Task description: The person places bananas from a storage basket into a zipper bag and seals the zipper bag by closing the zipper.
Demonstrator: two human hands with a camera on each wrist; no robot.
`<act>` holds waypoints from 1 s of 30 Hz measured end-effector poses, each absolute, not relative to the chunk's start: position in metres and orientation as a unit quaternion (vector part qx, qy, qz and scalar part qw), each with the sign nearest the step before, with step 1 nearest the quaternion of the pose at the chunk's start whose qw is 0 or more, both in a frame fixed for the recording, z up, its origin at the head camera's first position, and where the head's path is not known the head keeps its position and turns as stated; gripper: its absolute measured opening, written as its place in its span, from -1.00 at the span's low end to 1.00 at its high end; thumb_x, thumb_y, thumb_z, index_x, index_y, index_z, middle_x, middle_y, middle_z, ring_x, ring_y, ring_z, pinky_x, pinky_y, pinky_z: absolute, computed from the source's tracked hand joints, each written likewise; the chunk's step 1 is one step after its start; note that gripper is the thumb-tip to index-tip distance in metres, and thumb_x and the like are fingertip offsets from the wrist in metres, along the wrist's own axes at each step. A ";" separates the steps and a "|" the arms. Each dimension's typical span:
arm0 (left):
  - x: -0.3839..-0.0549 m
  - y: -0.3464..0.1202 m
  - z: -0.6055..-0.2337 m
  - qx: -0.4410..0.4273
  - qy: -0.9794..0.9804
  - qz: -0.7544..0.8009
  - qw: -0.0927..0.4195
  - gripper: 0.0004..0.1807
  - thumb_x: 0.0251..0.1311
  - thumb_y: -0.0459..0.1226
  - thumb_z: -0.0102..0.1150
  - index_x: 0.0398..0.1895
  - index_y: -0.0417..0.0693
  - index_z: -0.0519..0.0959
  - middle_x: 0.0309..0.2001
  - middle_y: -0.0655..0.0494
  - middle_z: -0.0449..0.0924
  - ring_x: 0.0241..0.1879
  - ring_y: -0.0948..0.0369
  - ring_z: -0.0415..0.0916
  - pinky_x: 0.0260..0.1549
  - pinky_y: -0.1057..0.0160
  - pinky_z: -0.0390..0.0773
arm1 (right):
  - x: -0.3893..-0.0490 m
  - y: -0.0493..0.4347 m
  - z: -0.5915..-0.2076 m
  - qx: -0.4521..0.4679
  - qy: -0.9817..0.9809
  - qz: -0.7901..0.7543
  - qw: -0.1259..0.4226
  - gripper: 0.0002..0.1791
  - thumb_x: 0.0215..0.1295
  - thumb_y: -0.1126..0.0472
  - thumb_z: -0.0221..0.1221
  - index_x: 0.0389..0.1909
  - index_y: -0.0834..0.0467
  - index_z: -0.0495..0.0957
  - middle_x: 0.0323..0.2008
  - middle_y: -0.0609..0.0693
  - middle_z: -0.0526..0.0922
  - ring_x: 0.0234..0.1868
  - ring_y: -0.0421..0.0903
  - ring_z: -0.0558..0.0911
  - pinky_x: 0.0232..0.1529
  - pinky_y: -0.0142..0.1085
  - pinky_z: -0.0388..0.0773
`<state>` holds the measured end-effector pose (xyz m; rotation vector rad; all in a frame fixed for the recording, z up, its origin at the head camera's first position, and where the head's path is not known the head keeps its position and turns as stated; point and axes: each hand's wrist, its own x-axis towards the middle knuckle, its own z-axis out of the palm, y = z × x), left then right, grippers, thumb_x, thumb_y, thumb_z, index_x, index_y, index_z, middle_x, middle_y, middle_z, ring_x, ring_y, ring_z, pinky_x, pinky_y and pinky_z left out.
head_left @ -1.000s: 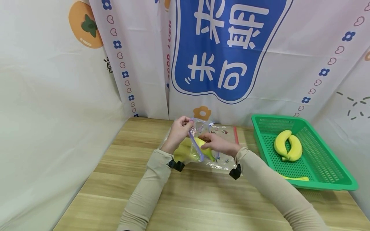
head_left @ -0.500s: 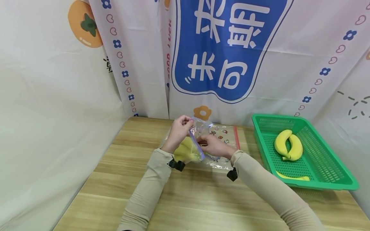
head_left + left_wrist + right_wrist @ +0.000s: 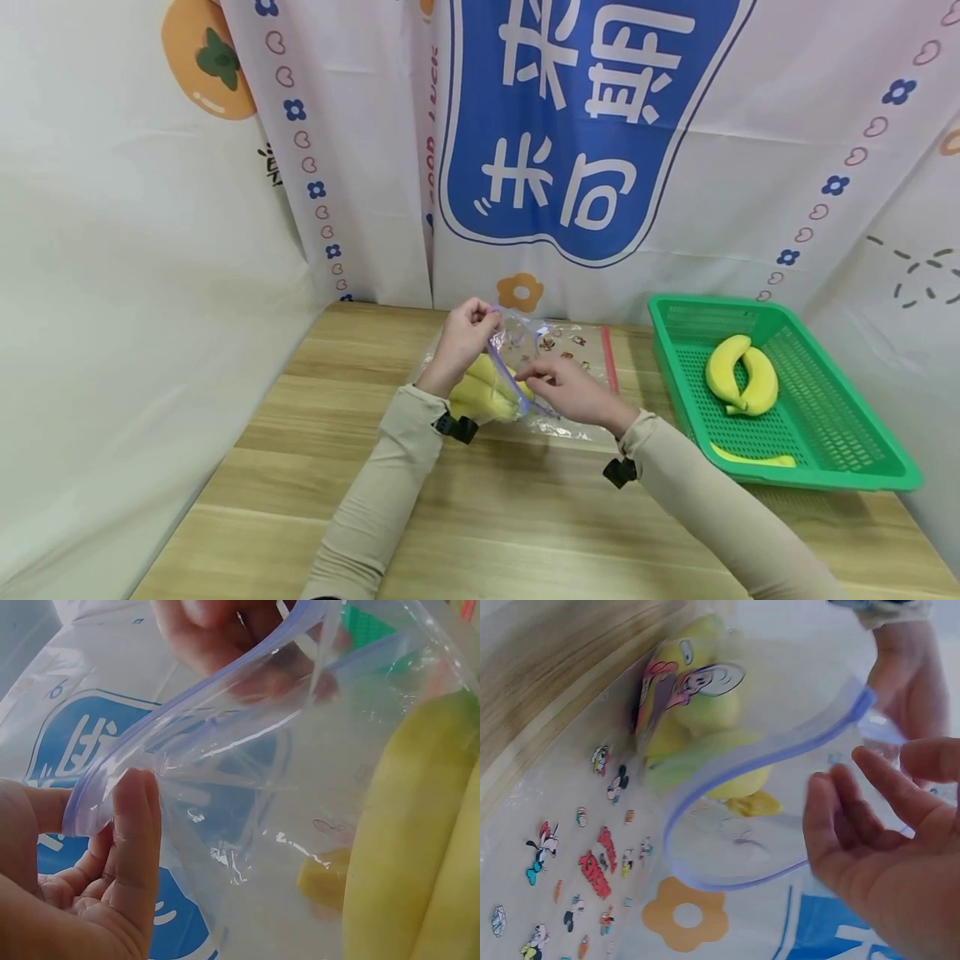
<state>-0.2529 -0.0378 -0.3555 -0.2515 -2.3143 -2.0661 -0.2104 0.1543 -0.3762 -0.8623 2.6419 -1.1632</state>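
My left hand (image 3: 463, 337) pinches the purple-edged rim of a clear zip bag (image 3: 187, 682) between thumb and fingers, and the mouth of the bag gapes. Several yellow bananas (image 3: 705, 712) lie inside the bag, some with greenish ends. Just outside the opening is my right hand (image 3: 573, 390). Its fingers are loosely bent and hold nothing in the right wrist view. Whether its fingertips touch the rim cannot be made out.
A clear printed bag with a red strip (image 3: 608, 354) lies flat on the wooden table (image 3: 480, 517). To the right stands a green basket (image 3: 840, 375) containing yellow bananas (image 3: 759, 383) and a partly hidden yellow piece (image 3: 753, 458). A printed curtain (image 3: 382, 192) hangs behind.
My right hand has pushed a banana into the bag, let go of it and drawn back out of the opening. The left hand keeps its grip on the rim.
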 end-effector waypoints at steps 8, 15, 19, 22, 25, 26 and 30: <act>-0.258 -0.039 -0.353 -0.090 -0.777 -0.621 0.054 -0.78 0.18 -0.31 0.18 -0.55 -0.12 0.37 -0.54 0.11 0.39 -0.54 0.22 0.37 -0.59 0.41 0.42 | -0.187 0.144 -0.381 -0.285 0.893 -0.343 0.061 -0.77 0.33 0.06 0.15 -0.22 0.12 0.66 -0.71 -0.13 0.46 -0.72 -0.26 0.34 -0.71 -0.41 0.32; -0.257 -0.044 -0.345 -0.052 -0.827 -0.552 0.099 -0.66 0.21 -0.21 0.11 -0.66 -0.05 0.27 -0.65 0.13 0.25 -0.62 0.22 0.23 -0.68 0.37 0.22 | -0.177 0.138 -0.388 -0.269 0.881 -0.376 0.104 -0.88 0.34 0.13 0.13 -0.28 0.09 0.57 -0.63 -0.14 0.60 -0.62 -0.12 0.62 -0.65 -0.33 0.56; -0.255 -0.047 -0.342 -0.042 -0.851 -0.506 0.136 -0.74 0.25 -0.17 0.08 -0.52 -0.10 0.35 -0.48 0.04 0.36 -0.47 0.13 0.33 -0.53 0.27 0.35 | -0.176 0.137 -0.388 -0.276 0.884 -0.368 0.080 -0.90 0.34 0.13 0.13 -0.35 0.04 0.53 -0.57 -0.22 0.60 -0.53 -0.22 0.62 -0.57 -0.34 0.57; -0.255 -0.049 -0.340 -0.043 -0.859 -0.486 0.155 -0.77 0.31 -0.15 0.02 -0.16 -0.12 0.45 -0.17 -0.02 0.45 -0.26 0.11 0.40 -0.28 0.19 0.45 | -0.177 0.137 -0.387 -0.282 0.884 -0.367 0.066 -0.90 0.34 0.13 0.13 -0.36 0.03 0.52 -0.54 -0.23 0.60 -0.50 -0.23 0.61 -0.53 -0.36 0.57; -0.256 -0.051 -0.338 -0.049 -0.857 -0.492 0.144 -0.66 0.38 -0.16 -0.10 0.12 -0.06 0.45 -0.06 -0.03 0.50 -0.35 0.10 0.42 -0.36 0.16 0.49 | -0.179 0.139 -0.386 -0.288 0.880 -0.373 0.059 -0.92 0.34 0.15 0.13 -0.34 0.04 0.53 -0.51 -0.20 0.61 -0.49 -0.19 0.61 -0.53 -0.36 0.57; -0.257 -0.051 -0.338 -0.052 -0.856 -0.495 0.141 -0.66 0.39 -0.17 -0.13 0.13 -0.06 0.46 -0.09 -0.03 0.53 -0.41 0.11 0.42 -0.42 0.18 0.49 | -0.179 0.139 -0.385 -0.289 0.878 -0.376 0.059 -0.92 0.35 0.16 0.12 -0.34 0.05 0.53 -0.50 -0.19 0.61 -0.49 -0.19 0.60 -0.53 -0.35 0.56; -0.257 -0.053 -0.335 -0.061 -0.843 -0.514 0.148 -0.73 0.39 -0.23 -0.12 -0.09 -0.13 0.57 -0.34 -0.04 0.55 -0.54 0.14 0.36 -0.60 0.25 0.43 | -0.183 0.142 -0.383 -0.280 0.875 -0.391 0.060 -0.91 0.36 0.20 0.08 -0.33 0.08 0.52 -0.49 -0.15 0.60 -0.50 -0.17 0.55 -0.55 -0.32 0.51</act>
